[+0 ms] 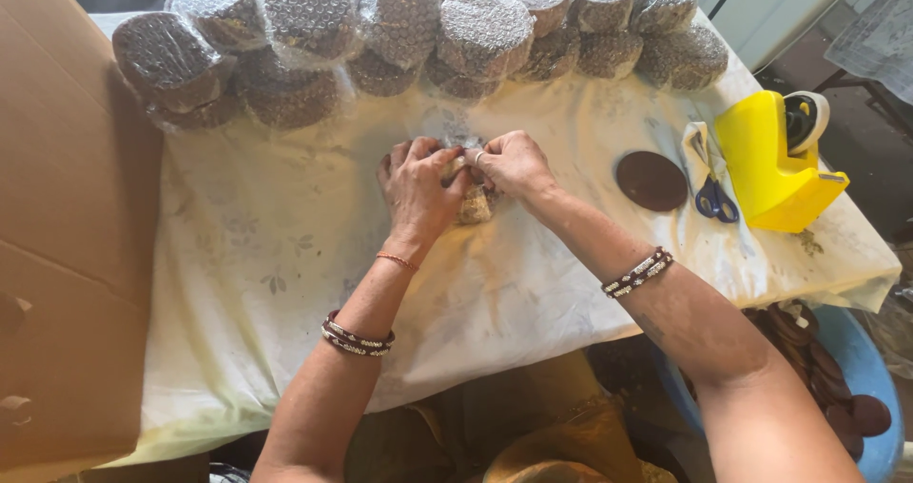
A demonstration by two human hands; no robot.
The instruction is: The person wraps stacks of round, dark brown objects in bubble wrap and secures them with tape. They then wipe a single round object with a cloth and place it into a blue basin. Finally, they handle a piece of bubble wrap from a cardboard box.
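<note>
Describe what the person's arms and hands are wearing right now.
Both forearms are bare, no sleeves. Left hand: thin orange thread at the wrist, beaded dark-and-white bangles higher up. Right hand: a ring on one finger, matching beaded bangles on the forearm.

Both hands around bubble-wrapped bundle

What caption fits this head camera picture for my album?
Both hands, left hand and right hand, wrap a small bundle beside bubble-wrapped rolls.
</note>
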